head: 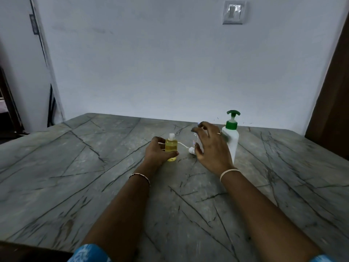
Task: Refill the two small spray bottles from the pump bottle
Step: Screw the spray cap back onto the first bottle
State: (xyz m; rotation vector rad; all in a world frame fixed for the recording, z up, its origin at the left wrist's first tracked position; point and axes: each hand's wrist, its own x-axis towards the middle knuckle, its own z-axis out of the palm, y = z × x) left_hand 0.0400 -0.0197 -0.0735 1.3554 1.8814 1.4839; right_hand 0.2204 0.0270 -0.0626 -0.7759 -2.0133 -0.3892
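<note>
A small clear bottle [171, 147] full of yellow liquid stands uncapped on the stone table [94, 167], and my left hand [158, 151] grips it from the left. Its white spray head with a dip tube [189, 149] lies on the table just to the right. My right hand [209, 146] hovers with spread, relaxed fingers over a second small clear bottle [195, 140], mostly hidden behind it; whether it touches is unclear. The white pump bottle with a green pump [232, 137] stands upright just right of that hand.
The table's far edge meets a pale wall [170, 63] with a switch plate [233, 12]. A dark wooden door or panel [332, 91] rises at the right. The table's near edge is at the bottom left.
</note>
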